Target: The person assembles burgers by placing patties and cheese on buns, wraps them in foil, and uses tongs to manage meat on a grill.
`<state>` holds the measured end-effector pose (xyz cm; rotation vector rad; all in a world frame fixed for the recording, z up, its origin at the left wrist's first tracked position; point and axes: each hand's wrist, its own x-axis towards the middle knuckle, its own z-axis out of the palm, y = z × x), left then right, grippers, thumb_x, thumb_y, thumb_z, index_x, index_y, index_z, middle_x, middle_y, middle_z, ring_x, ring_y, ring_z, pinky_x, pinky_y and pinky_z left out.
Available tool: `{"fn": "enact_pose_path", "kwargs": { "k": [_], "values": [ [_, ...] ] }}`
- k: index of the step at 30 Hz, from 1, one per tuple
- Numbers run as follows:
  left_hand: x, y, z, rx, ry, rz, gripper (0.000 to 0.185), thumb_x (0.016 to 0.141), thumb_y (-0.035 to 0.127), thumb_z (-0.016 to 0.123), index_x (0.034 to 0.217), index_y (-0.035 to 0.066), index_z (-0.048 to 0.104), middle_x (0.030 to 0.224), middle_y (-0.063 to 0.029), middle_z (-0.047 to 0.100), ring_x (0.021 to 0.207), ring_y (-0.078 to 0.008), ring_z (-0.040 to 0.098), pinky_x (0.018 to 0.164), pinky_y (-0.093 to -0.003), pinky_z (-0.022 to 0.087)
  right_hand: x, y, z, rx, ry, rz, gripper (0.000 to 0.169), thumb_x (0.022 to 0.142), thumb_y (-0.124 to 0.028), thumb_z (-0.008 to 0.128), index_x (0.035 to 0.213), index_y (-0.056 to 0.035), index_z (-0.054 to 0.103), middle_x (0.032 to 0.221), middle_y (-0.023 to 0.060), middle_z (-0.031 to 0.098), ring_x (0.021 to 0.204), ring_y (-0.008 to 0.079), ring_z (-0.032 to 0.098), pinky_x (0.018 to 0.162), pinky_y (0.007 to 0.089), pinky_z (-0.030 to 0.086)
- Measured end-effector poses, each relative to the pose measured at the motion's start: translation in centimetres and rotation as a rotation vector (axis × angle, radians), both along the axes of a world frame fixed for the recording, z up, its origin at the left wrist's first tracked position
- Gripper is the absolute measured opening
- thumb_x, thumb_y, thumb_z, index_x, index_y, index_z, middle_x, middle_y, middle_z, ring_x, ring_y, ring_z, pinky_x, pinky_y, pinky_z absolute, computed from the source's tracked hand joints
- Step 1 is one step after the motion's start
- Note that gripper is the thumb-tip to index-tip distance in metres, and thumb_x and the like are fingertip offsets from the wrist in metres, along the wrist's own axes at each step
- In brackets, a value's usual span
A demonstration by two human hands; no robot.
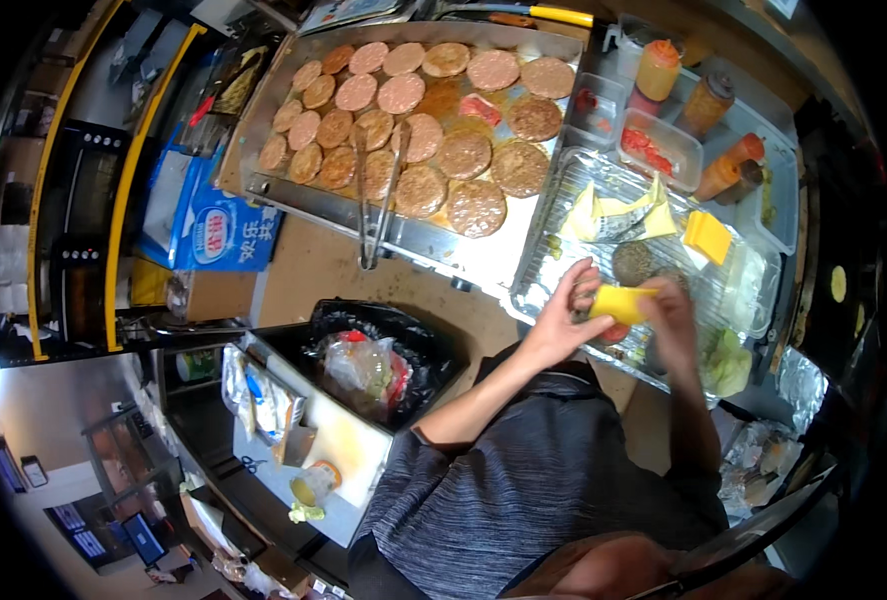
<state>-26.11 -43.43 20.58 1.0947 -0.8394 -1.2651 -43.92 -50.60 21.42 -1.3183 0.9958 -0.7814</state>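
My left hand (563,315) and my right hand (667,311) hold a yellow cheese slice (619,303) between them, over a foil-lined tray with a wire rack (541,289). My right hand is blurred. Dark round buns (632,261) lie on the rack just beyond the hands, and a reddish round piece (613,333) shows below the slice. A stack of cheese slices (707,237) sits behind my right hand. Crumpled yellow wrapping (619,214) lies farther back on the tray, and lettuce (728,366) at its near right corner.
Left of the tray, a griddle (518,247) carries many patties (476,208), with metal tongs (374,202) across its front edge. Sauce bottles (657,69) and a tub of red pieces (657,154) stand behind the tray. A black-lined bin (443,352) and a cutting board (349,442) are at lower left.
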Motion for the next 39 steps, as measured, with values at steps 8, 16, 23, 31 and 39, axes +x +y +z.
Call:
{"fn": "enact_pose_path", "kwargs": {
  "k": [8,16,23,31,39],
  "values": [
    [16.9,8.5,3.8,0.149,0.018,0.245,0.013,0.085,0.002,0.063,0.097,0.003,0.058,0.090,-0.0032,0.062,0.081,-0.0103,0.060,0.074,-0.0247,0.050,18.3,8.5,-2.7,0.588,-0.414,0.322,0.042,0.093,-0.030,0.054,0.122,0.0005,0.048,0.116,0.0111,0.054,0.108,0.0181,0.053,0.091,0.0290,0.043],
    [28.6,11.0,2.9,0.008,0.385,0.260,0.014,0.089,0.002,0.056,0.102,0.003,0.052,0.099,-0.0073,0.060,0.089,-0.0120,0.059,0.081,-0.0249,0.048,36.5,9.1,-7.1,1.088,-0.716,0.321,0.023,0.093,-0.015,0.052,0.113,-0.0035,0.054,0.103,0.0067,0.062,0.096,0.0147,0.061,0.086,0.0303,0.050],
    [35.2,11.7,0.1,-0.001,0.486,0.252,0.016,0.090,0.002,0.055,0.105,0.003,0.049,0.091,-0.0074,0.061,0.078,-0.0112,0.059,0.074,-0.0234,0.049,40.8,8.9,-6.1,0.742,-0.444,0.288,0.022,0.090,-0.030,0.061,0.088,-0.0080,0.059,0.074,-0.0036,0.052,0.064,0.0039,0.045,0.055,0.0215,0.036],
    [36.9,8.1,-1.2,0.030,0.547,0.199,0.017,0.091,-0.001,0.049,0.108,0.002,0.047,0.096,-0.0119,0.063,0.083,-0.0158,0.061,0.077,-0.0269,0.049,33.0,2.3,-0.3,0.272,0.000,-0.059,0.043,0.090,-0.043,0.055,0.110,-0.0048,0.048,0.073,0.0013,0.054,0.060,0.0089,0.053,0.052,0.0218,0.044],
    [35.7,4.5,-2.4,0.173,0.556,0.020,0.013,0.091,0.002,0.050,0.104,0.003,0.047,0.092,-0.0098,0.061,0.076,-0.0132,0.059,0.071,-0.0247,0.048,21.6,-1.5,7.4,-0.585,1.244,-0.190,0.042,0.088,-0.026,0.054,0.121,0.0002,0.047,0.076,0.0175,0.059,0.060,0.0299,0.059,0.051,0.0322,0.049]
  ]
}}
